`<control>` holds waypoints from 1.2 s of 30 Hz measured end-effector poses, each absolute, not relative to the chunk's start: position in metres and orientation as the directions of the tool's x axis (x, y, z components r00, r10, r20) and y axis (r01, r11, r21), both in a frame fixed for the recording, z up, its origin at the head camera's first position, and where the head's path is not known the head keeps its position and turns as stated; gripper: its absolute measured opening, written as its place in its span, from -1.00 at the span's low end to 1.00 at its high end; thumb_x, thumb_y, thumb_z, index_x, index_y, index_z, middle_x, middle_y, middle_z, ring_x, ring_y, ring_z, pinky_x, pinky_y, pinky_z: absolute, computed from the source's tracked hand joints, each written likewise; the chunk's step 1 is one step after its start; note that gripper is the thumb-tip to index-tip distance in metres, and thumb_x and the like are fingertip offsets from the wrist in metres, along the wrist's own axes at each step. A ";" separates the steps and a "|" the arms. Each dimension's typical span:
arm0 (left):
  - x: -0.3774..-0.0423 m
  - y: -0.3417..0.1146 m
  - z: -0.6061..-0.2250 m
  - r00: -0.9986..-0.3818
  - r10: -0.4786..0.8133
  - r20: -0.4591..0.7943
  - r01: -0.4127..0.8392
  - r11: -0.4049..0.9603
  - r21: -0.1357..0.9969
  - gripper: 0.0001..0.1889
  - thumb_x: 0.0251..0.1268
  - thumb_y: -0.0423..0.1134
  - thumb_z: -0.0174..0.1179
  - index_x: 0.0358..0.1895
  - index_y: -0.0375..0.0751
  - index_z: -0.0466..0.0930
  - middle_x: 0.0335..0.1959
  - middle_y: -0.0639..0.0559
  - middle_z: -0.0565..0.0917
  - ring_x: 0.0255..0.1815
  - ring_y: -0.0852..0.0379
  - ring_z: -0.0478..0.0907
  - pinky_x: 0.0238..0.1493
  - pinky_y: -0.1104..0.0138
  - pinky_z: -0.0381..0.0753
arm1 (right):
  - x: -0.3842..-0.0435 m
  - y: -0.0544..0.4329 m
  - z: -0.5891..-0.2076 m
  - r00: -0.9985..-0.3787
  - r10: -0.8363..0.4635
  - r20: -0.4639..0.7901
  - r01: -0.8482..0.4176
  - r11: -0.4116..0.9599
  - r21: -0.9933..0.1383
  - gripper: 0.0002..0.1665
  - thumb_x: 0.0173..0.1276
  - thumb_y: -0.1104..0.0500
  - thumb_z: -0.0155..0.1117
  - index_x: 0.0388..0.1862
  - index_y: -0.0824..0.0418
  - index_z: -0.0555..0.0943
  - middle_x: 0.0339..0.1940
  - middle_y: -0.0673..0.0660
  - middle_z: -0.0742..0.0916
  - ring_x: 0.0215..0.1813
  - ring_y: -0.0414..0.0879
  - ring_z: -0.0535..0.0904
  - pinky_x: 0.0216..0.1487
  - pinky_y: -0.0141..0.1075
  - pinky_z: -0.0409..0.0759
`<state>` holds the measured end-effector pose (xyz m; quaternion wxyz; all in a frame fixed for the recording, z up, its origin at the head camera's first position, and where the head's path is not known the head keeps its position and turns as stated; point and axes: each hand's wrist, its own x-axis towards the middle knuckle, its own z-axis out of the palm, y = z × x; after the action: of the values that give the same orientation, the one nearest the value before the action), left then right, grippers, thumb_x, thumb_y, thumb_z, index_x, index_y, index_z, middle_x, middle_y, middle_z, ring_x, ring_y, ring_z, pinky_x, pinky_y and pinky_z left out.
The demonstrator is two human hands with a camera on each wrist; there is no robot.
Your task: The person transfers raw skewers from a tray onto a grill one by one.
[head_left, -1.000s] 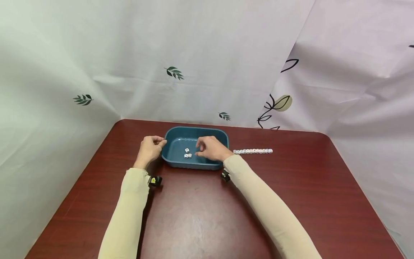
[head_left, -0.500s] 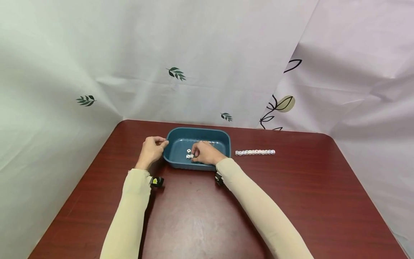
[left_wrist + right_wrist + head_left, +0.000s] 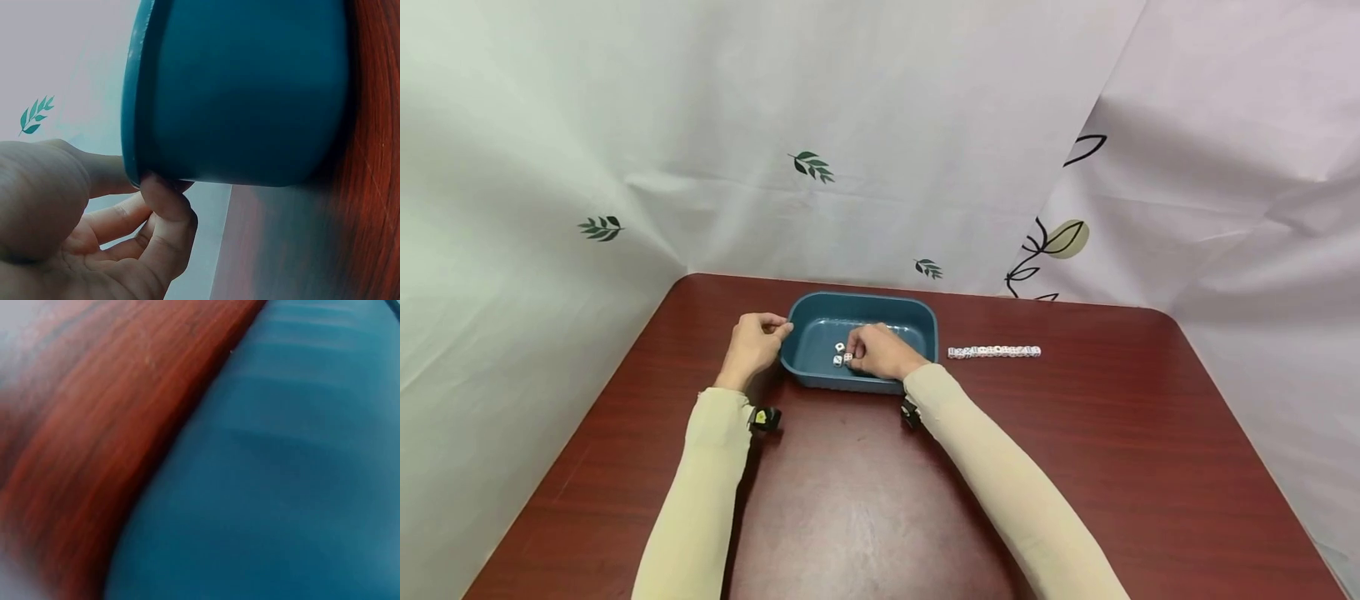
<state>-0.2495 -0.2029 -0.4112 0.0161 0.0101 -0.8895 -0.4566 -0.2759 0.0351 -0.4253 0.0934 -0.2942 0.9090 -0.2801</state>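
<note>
A blue rectangular tray (image 3: 838, 382) stands near the table's far edge. At its left end my left hand (image 3: 752, 348) pinches the rim; the left wrist view shows the thumb and fingers (image 3: 165, 209) at the tray's edge (image 3: 237, 94). Inside the tray, my right hand (image 3: 886, 352) reaches over the front wall, and its fingertips pinch a white die (image 3: 848, 357). Two other dice lie close by: one die (image 3: 838, 361) just left of it and another die (image 3: 840, 347) behind. Only the tray's outer wall (image 3: 269, 487) and table appear in the right wrist view, without the hand.
To the right of the tray, a straight row of several dice (image 3: 994, 352) lies on the reddish-brown table (image 3: 1075, 433). White patterned sheets (image 3: 880, 150) hang behind and beside the table.
My right hand has come down and left to the dice, and its fingers have closed on one. That die now sits slightly apart from its neighbour. The left hand keeps its place on the rim.
</note>
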 end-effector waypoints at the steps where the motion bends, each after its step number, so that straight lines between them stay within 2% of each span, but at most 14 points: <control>1: -0.250 -0.203 -0.410 -0.999 -0.034 0.025 0.000 0.585 0.811 -0.67 0.57 -0.23 0.14 0.10 -0.48 0.64 -0.08 -0.31 0.66 -0.12 -0.14 0.58 -0.12 0.13 0.58 | -0.276 0.036 -0.423 -0.807 -0.591 0.003 -0.490 0.666 -0.563 -0.92 0.37 0.25 0.44 -0.27 0.17 0.67 -0.43 -0.01 0.65 -0.33 -0.17 0.54 -0.20 -0.32 0.51; 11: -0.254 -0.198 -0.409 -0.999 -0.025 0.020 0.002 0.576 0.818 -0.66 0.57 -0.22 0.15 0.11 -0.48 0.63 -0.09 -0.31 0.66 -0.15 -0.11 0.58 -0.17 0.21 0.58 | -0.277 0.053 -0.409 -0.816 -0.578 0.004 -0.484 0.681 -0.550 -0.93 0.41 0.19 0.42 -0.24 0.13 0.67 -0.41 -0.01 0.64 -0.36 -0.15 0.52 -0.23 -0.32 0.50; 19: -0.253 -0.202 -0.408 -1.000 -0.022 0.014 -0.001 0.585 0.811 -0.65 0.58 -0.24 0.12 0.13 -0.50 0.61 -0.08 -0.32 0.65 -0.14 -0.12 0.57 -0.15 0.19 0.58 | -0.273 0.067 -0.397 -0.818 -0.574 0.020 -0.496 0.688 -0.529 -0.91 0.41 0.16 0.42 -0.24 0.12 0.66 -0.41 -0.02 0.63 -0.35 -0.15 0.52 -0.24 -0.30 0.50; 32: -0.249 -0.202 -0.410 -1.000 -0.024 0.015 -0.002 0.596 0.803 -0.67 0.58 -0.26 0.11 0.13 -0.51 0.61 -0.11 -0.31 0.64 -0.16 -0.11 0.57 -0.21 0.21 0.57 | -0.267 0.097 -0.392 -0.825 -0.563 0.035 -0.499 0.699 -0.512 -0.90 0.39 0.18 0.44 -0.24 0.16 0.67 -0.41 -0.03 0.63 -0.33 -0.16 0.52 -0.22 -0.30 0.51; 36: -0.251 -0.202 -0.409 -1.000 -0.021 0.007 -0.007 0.588 0.809 -0.66 0.58 -0.24 0.11 0.13 -0.50 0.61 -0.08 -0.32 0.64 -0.13 -0.12 0.57 -0.18 0.22 0.57 | -0.265 0.104 -0.388 -0.826 -0.561 0.048 -0.493 0.679 -0.544 -0.91 0.38 0.21 0.44 -0.25 0.17 0.67 -0.41 -0.02 0.63 -0.33 -0.15 0.53 -0.23 -0.29 0.53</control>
<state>-0.2512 -0.2015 -0.4094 0.0077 0.0077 -0.8911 -0.4536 -0.2652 0.1042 -0.3877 0.0614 -0.2882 0.9143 -0.2779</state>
